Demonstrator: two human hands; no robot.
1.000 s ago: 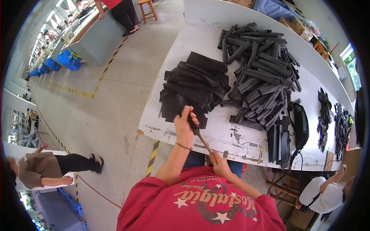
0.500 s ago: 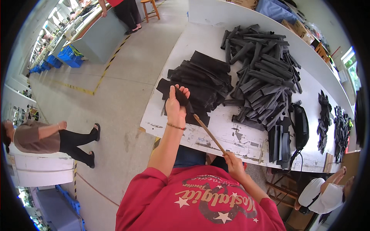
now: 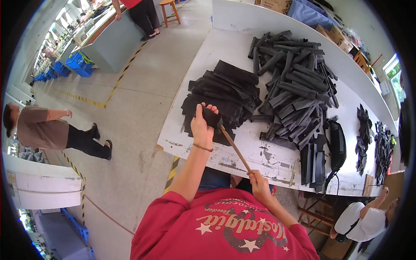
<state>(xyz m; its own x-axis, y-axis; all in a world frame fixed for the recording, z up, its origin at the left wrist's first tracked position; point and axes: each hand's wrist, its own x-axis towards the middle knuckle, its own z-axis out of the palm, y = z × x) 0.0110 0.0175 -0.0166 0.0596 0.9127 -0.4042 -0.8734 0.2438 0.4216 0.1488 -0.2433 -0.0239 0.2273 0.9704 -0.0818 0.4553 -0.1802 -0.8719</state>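
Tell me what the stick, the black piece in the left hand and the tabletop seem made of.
Stick: probably wood, judging by its tan-brown colour; finish unclear.
Black piece: likely fabric, matte; its surface shows no gloss.
Tabletop: perhaps painted or laminated board, white, with dark scuff marks.

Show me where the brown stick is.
In the head view, just right of centre, the brown stick slants from the right hand up to the black cloth in the left hand, by the table's near edge.

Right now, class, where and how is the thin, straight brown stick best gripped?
Probably grip the stick by its near end, from the near right: it slants that way into the right hand, while its far tip is at the black fabric piece in the left hand.
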